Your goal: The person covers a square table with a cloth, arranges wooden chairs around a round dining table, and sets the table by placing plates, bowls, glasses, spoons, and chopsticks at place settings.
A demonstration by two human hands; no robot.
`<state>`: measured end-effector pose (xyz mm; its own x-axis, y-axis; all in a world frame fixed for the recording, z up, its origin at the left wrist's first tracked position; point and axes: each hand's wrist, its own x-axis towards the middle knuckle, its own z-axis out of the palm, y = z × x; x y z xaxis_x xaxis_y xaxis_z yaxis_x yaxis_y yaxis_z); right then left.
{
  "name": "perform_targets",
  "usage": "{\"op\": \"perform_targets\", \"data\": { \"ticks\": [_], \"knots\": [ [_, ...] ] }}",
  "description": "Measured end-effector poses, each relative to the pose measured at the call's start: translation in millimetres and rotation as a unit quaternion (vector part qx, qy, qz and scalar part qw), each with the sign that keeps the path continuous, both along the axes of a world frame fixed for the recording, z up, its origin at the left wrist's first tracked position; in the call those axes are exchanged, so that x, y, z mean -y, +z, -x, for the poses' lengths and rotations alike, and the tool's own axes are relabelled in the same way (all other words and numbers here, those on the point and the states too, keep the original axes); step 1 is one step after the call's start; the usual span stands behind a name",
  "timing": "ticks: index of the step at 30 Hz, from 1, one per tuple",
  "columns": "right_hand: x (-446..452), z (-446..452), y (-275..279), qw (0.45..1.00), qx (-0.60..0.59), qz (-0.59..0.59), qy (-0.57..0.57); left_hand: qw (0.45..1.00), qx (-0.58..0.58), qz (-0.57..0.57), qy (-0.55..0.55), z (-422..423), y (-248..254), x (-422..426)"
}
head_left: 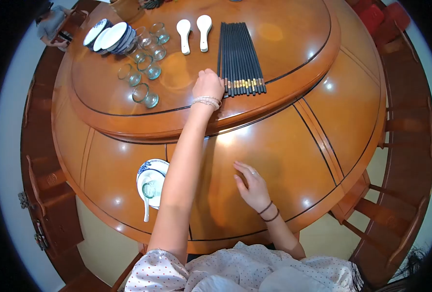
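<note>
My left hand stretches across to the raised round turntable, its fingers curled at the lower end of the leftmost chopsticks. The fingertips are mostly hidden under the hand. Black chopsticks with gold bands and brown ends lie side by side in a fan. My right hand hovers over or rests on the lower table, thumb and fingers apart, holding nothing. Left of my forearm, a blue-and-white plate carries a bowl, a small glass and a white spoon; my arm partly covers this setting.
On the turntable stand several glasses, stacked bowls and two white spoons. The lower table rings it. Wooden chairs surround the table. A person is at the far left.
</note>
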<state>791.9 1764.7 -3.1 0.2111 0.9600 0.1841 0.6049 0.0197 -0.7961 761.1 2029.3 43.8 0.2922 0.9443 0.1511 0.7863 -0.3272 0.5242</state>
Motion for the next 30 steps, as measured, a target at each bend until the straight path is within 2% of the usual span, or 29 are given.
{"op": "perform_targets", "data": {
  "ticks": [2, 7, 13, 18, 24, 26, 30],
  "knots": [
    [8.1, -8.1, 9.3, 0.998, -0.034, 0.048, -0.007, 0.998, -0.055, 0.008, -0.009, -1.8, 8.8, 3.8],
    [6.7, -8.3, 38.7, 0.998, -0.031, 0.047, 0.025, 0.994, -0.101, 0.045, 0.006, -8.1, 19.5, 3.0],
    [7.5, -13.0, 64.6, 0.995, -0.042, 0.022, 0.086, 0.993, -0.096, 0.063, -0.022, -0.4, 25.8, -0.8],
    [17.7, -25.0, 75.2, 0.992, -0.051, 0.062, 0.102, 0.991, -0.104, 0.067, -0.047, 1.1, 31.7, -0.5],
    [27.7, -31.8, 91.6, 0.988, -0.067, 0.088, 0.106, 0.982, -0.152, 0.11, -0.008, -4.6, 41.9, -6.4],
    [29.5, -33.9, 96.4, 0.988, -0.071, 0.086, 0.104, 0.967, -0.177, 0.185, -0.007, -5.8, 38.5, -19.5],
    [35.7, -34.9, 101.2, 0.99, -0.062, 0.081, 0.096, 0.972, -0.145, 0.179, 0.041, 7.3, 54.9, -10.0]
  ]
}}
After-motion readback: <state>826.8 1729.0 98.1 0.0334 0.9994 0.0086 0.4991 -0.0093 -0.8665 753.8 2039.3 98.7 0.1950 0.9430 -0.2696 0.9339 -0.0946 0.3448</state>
